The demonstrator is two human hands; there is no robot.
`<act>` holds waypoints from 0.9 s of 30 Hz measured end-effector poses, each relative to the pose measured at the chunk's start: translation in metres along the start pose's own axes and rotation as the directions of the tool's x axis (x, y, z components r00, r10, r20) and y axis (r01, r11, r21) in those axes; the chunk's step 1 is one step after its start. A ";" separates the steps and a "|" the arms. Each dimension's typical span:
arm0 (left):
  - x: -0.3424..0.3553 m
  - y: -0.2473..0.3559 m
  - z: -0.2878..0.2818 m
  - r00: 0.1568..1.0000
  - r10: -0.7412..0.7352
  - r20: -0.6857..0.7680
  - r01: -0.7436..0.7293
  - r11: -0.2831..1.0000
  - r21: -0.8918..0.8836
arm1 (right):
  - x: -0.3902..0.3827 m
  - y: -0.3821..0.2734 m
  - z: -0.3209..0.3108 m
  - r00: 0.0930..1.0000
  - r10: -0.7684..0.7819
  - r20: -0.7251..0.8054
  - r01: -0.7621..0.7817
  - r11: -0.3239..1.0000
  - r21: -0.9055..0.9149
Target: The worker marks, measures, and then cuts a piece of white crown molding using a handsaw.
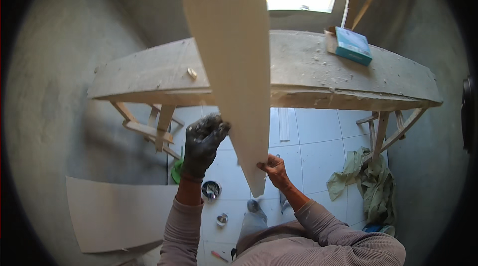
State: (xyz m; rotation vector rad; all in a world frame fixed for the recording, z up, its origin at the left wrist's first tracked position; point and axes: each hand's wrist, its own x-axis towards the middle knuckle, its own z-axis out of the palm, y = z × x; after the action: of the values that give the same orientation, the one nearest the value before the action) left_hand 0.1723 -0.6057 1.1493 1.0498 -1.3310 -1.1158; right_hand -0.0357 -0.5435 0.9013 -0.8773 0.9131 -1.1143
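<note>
A long, flat white board (pixel 241 86) runs from the top of the picture down toward me, crossing above a workbench. My right hand (pixel 275 170), bare, pinches its right edge close to the near end, thumb on top. At the opposite edge, somewhat farther up, is my left hand (pixel 201 144) in a dark, stained glove. Its fingers are curled closed, the fingertips meeting the board's left edge. Whatever may be inside that fist is hidden.
Behind the board stands the pale wooden workbench (pixel 308 64), bearing a blue box (pixel 352 46) and a small scrap (pixel 191 73). On the tiled floor are a dark bucket (pixel 211 190), a small tin (pixel 222 219), a red-handled tool (pixel 219 256), crumpled sheeting (pixel 376 186) and a white sheet (pixel 117 213).
</note>
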 end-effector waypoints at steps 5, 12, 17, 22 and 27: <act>0.005 -0.022 -0.001 0.982 0.180 -0.048 -0.174 0.978 0.111 | 0.008 -0.007 0.002 0.998 0.061 0.031 -0.062 0.997 0.036; 0.006 -0.045 0.000 0.993 -0.118 0.028 0.120 0.986 -0.114 | 0.011 0.013 -0.018 0.995 0.088 0.040 -0.089 0.996 0.018; 0.015 -0.045 0.006 0.998 -0.069 0.004 0.069 0.994 -0.082 | 0.010 0.015 -0.018 0.998 0.061 0.000 -0.061 0.998 0.000; 0.030 -0.035 0.012 0.999 -0.015 0.028 0.013 0.996 0.085 | 0.012 0.004 -0.022 0.997 0.003 -0.082 -0.003 1.000 0.005; 0.037 -0.017 0.012 0.984 0.169 0.048 -0.175 0.909 0.378 | 0.020 0.004 -0.017 0.988 0.018 -0.156 -0.017 1.000 0.007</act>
State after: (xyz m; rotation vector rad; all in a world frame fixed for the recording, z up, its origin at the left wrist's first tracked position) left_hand 0.1584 -0.6444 1.1388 1.1758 -1.6618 -0.7482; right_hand -0.0459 -0.5636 0.8882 -0.7839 1.0445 -1.1819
